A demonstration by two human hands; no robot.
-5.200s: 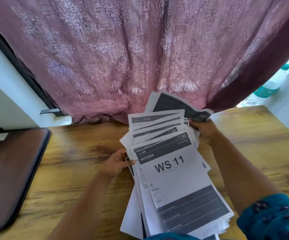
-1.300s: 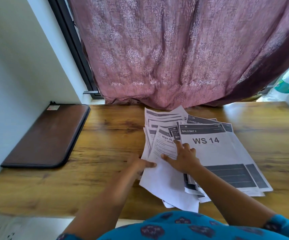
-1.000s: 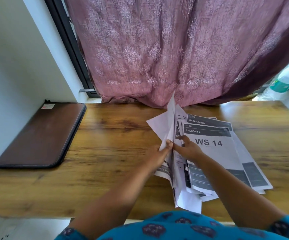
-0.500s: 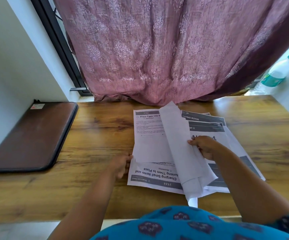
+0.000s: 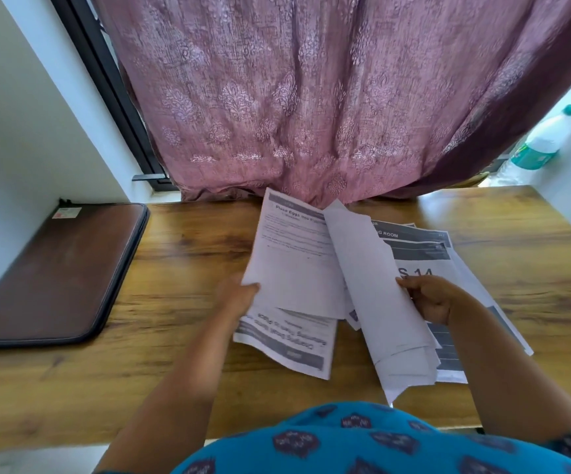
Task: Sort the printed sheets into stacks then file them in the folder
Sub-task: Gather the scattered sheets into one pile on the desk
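My left hand (image 5: 239, 299) grips the lower left corner of a printed sheet headed "Place Eggs" (image 5: 291, 254) and holds it lifted above the wooden table (image 5: 181, 254). Under it lies another sheet, turned upside down (image 5: 284, 340). My right hand (image 5: 431, 297) holds a bundle of sheets with blank backs up (image 5: 376, 289), tilted over the flat stack whose top sheet reads "WS 14" (image 5: 421, 258). A brown zipped folder (image 5: 55, 268) lies shut at the table's left end, apart from both hands.
A mauve patterned curtain (image 5: 311, 97) hangs down onto the table's far edge. A plastic bottle with a green cap (image 5: 544, 138) stands on the sill at the back right. White walls close in the left and right sides.
The "Place Eggs" sheet, lying flat half a second ago, is now raised in my left hand. My right hand still holds the blank-backed bundle over the "WS 14" stack.
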